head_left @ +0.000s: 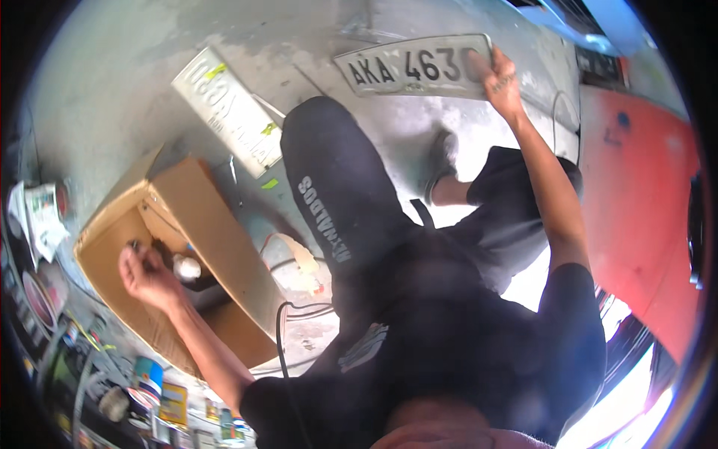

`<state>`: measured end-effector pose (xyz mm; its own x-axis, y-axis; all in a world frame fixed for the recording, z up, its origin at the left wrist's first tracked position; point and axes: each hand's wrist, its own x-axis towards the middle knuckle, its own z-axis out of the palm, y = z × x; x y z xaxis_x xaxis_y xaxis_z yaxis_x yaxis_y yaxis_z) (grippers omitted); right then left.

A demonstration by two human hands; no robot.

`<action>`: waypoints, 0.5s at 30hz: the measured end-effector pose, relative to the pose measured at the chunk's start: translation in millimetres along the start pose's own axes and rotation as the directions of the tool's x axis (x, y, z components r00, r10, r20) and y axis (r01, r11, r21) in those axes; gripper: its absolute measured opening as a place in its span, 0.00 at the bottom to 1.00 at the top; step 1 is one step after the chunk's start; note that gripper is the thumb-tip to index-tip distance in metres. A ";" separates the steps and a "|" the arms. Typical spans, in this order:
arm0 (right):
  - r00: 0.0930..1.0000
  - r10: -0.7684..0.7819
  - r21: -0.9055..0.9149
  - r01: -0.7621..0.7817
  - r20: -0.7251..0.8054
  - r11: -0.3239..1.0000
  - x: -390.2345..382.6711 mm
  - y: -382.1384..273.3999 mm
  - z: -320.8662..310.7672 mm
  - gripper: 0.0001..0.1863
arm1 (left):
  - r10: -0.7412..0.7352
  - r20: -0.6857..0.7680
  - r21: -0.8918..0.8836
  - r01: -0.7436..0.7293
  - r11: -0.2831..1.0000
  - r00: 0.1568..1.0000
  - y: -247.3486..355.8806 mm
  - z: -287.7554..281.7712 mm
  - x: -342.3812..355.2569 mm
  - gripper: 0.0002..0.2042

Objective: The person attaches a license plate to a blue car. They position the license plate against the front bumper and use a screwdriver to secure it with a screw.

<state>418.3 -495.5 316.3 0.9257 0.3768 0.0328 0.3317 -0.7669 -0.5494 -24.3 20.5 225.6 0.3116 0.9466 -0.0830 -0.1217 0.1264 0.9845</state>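
My right hand [502,81] grips the right end of a white licence plate [389,66] with dark characters, holding it out ahead of me. My left hand [148,275] is over the open cardboard box [213,217], fingers drawn together. Something small and dark shows at those fingertips, too small to name. Beside that hand, inside the box, sits a rounded white thing [187,268]. A second licence plate [228,112], pale with bits of yellow-green tape on it, lies on the floor between the box and my knee.
A strip of yellow-green tape [270,183] and a thin tool [235,183] lie near the box. A red panel [636,217] stands at right. Cans, including a blue one [147,376], and other clutter crowd the lower left. A black cable [281,337] runs beside me.
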 end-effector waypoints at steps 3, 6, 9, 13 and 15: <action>0.998 -0.044 0.078 0.048 -0.052 0.996 -6.3 17.5 1.6 0.20 | 0.128 0.219 0.066 -0.145 0.987 0.967 53.0 46.0 -17.5 0.15; 0.995 0.087 0.144 -0.080 -0.047 0.986 -0.8 59.4 10.2 0.20 | 0.105 0.383 0.099 -0.154 0.983 0.918 61.5 111.3 -36.1 0.14; 0.944 0.308 0.285 -0.328 0.116 0.900 13.5 93.8 1.3 0.20 | -0.051 0.498 0.056 0.026 0.998 0.866 63.9 186.5 -57.4 0.12; 0.899 0.344 0.352 -0.425 0.272 0.834 16.8 197.9 0.4 0.24 | -0.219 0.682 0.026 0.277 0.961 0.697 59.2 273.9 -83.8 0.10; 0.893 0.384 0.159 -0.425 0.236 0.891 16.4 234.4 16.8 0.27 | -0.227 0.714 0.049 0.275 0.960 0.663 58.0 313.8 -105.4 0.10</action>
<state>508.2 -660.3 174.0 0.9106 0.1650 -0.3789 -0.1268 -0.7610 -0.6362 231.4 -165.0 339.9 0.9067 0.3870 -0.1678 0.0155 0.3671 0.9300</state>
